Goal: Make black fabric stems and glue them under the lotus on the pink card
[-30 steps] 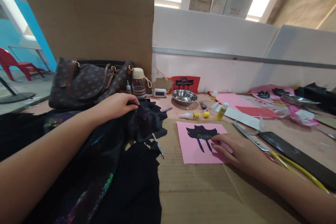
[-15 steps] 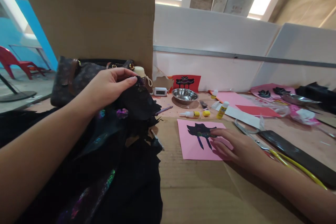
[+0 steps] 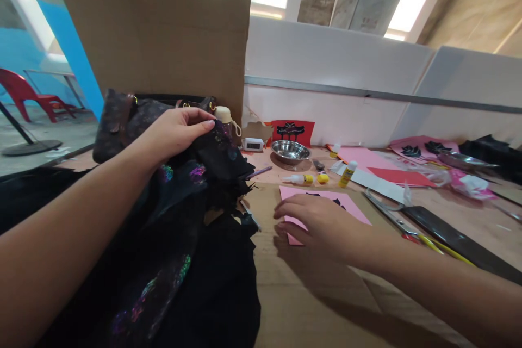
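My left hand [image 3: 179, 133] pinches the upper edge of a large black cloth [image 3: 228, 277] with shiny coloured patches, lifting it at the left. Its cut edge is ragged. My right hand [image 3: 314, 223] hovers over the pink paper [image 3: 356, 212], fingers apart and curved, holding nothing. Beneath that hand, only the top of a black cut-out [image 3: 337, 202] shows on the paper; the rest is hidden. A thin pen-like stick [image 3: 250, 215] lies between the cloth and the paper.
Scissors [image 3: 402, 224] and a dark long object [image 3: 460, 239] lie at the right. Behind the paper are glue bottles [image 3: 347, 174], a metal bowl [image 3: 290, 151] and a red card [image 3: 306, 133]. A bag [image 3: 108, 133] stands behind the cloth.
My right hand has moved left from the cut-out's right side, now covering most of it. My left hand still holds the cloth. The view has shifted slightly.
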A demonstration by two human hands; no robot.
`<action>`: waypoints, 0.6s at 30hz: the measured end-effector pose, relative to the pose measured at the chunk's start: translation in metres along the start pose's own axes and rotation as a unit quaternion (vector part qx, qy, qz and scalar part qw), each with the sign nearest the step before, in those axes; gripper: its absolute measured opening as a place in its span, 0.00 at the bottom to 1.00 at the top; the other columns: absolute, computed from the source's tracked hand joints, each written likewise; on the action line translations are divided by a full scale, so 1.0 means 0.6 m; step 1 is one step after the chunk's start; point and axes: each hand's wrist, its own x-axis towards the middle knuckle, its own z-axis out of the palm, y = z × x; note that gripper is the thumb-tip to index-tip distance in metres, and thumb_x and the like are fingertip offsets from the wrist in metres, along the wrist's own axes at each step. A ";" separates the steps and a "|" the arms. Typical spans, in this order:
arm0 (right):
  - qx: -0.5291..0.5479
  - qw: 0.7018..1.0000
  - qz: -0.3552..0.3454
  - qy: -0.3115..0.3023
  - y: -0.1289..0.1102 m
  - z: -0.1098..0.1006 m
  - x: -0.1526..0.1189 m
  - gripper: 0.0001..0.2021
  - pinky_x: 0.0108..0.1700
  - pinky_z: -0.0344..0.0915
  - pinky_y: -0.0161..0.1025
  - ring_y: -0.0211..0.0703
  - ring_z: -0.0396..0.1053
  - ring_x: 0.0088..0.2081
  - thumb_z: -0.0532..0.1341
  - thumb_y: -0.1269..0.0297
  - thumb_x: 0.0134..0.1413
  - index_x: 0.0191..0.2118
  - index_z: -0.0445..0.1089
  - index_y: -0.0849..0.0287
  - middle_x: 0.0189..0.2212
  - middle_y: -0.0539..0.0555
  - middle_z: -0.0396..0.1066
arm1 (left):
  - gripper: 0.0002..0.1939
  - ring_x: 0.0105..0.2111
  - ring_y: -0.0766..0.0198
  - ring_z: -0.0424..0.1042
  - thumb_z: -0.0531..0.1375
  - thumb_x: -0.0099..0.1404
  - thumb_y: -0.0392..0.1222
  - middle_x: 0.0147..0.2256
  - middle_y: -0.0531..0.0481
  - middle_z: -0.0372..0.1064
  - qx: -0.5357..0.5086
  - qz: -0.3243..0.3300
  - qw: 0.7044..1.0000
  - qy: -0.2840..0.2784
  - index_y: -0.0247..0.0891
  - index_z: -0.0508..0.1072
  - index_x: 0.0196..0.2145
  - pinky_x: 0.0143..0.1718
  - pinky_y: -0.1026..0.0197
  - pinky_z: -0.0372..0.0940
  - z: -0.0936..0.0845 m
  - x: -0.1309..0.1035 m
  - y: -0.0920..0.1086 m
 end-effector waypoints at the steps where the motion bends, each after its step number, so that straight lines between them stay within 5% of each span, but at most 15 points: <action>1: 0.007 1.000 0.003 -0.010 -0.010 -0.002 0.020 0.10 0.41 0.69 0.43 0.50 0.76 0.40 0.58 0.68 0.67 0.40 0.78 0.58 0.40 0.57 0.80 | 0.15 0.32 0.58 0.74 0.69 0.57 0.51 0.32 0.51 0.78 0.014 -0.008 1.000 0.002 0.39 0.82 0.37 0.39 0.57 0.71 -0.006 0.007 -0.012; 6: 0.027 0.999 0.023 -0.017 -0.025 0.005 0.109 0.10 0.44 0.66 0.41 0.50 0.76 0.44 0.61 0.72 0.62 0.45 0.79 0.58 0.44 0.59 0.81 | 0.24 0.39 0.52 0.75 0.69 0.52 0.59 0.38 0.46 0.79 0.000 -0.009 0.999 0.032 0.39 0.82 0.40 0.44 0.53 0.70 -0.033 0.029 -0.049; 13: 0.083 0.995 0.050 -0.010 -0.003 0.047 0.196 0.10 0.34 0.63 0.38 0.48 0.76 0.35 0.67 0.59 0.61 0.44 0.80 0.56 0.39 0.56 0.82 | 0.25 0.40 0.52 0.77 0.66 0.55 0.59 0.40 0.45 0.80 -0.019 0.007 0.999 0.038 0.38 0.81 0.43 0.45 0.53 0.70 -0.031 0.028 -0.044; 18: 0.138 0.988 0.070 0.004 0.002 0.069 0.220 0.06 0.34 0.62 0.37 0.46 0.74 0.34 0.68 0.71 0.55 0.40 0.80 0.59 0.36 0.56 0.80 | 0.22 0.42 0.51 0.78 0.62 0.59 0.55 0.41 0.46 0.81 0.041 0.013 0.999 0.019 0.40 0.81 0.44 0.47 0.53 0.70 -0.033 0.031 -0.049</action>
